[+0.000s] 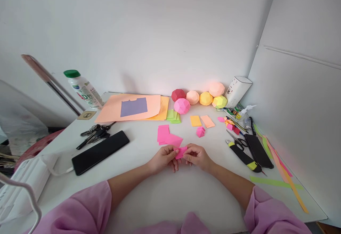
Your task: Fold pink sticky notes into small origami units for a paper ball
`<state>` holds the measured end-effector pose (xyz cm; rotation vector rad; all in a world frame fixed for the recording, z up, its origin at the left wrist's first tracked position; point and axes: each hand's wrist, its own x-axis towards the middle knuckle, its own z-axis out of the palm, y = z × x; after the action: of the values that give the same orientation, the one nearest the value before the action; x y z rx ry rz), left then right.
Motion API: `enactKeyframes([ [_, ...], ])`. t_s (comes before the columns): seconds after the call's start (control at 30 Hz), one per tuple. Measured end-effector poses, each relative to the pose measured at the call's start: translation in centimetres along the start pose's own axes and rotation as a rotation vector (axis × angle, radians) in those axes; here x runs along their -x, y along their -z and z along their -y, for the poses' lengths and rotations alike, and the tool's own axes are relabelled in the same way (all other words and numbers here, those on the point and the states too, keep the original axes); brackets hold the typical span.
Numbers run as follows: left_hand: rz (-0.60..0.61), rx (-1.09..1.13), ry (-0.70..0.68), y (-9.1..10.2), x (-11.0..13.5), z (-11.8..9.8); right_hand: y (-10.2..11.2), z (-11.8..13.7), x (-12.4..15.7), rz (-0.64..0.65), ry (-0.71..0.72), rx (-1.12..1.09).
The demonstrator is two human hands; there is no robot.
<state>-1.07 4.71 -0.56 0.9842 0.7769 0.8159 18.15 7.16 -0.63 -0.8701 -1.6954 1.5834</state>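
A small piece of bright pink paper [181, 152] is held up between my two hands over the front of the white table. My left hand [163, 158] pinches its left side between thumb and fingers. On the right side, my right hand [198, 156] grips it the same way, so the paper's edges are partly covered. Just beyond the hands lie loose pink paper squares [163, 133], some overlapping. A small folded pink paper piece [200, 131] rests a little farther right, near orange [195, 121] and peach [207, 121] paper squares.
Several faceted paper balls [182, 106] sit by the wall. Green squares [173, 116] lie beside large peach sheets [112, 107]. At left are a black phone [100, 152], keys [96, 134] and a bottle [86, 93]. A utility knife [243, 155] and scissors [241, 142] lie at right.
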Motion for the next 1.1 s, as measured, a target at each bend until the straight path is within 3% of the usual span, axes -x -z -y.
enactKeyframes([
  [0.5, 0.057, -0.121, -0.013, 0.10, 0.20, 0.39, -0.69, 0.44, 0.27, -0.108, -0.062, -0.019],
  [0.73, 0.040, -0.106, 0.008, 0.08, 0.16, 0.36, -0.76, 0.72, 0.23, -0.130, 0.055, 0.064],
  [1.1, 0.015, -0.114, 0.005, -0.05, 0.12, 0.37, -0.79, 0.33, 0.33, -0.139, -0.028, -0.017],
])
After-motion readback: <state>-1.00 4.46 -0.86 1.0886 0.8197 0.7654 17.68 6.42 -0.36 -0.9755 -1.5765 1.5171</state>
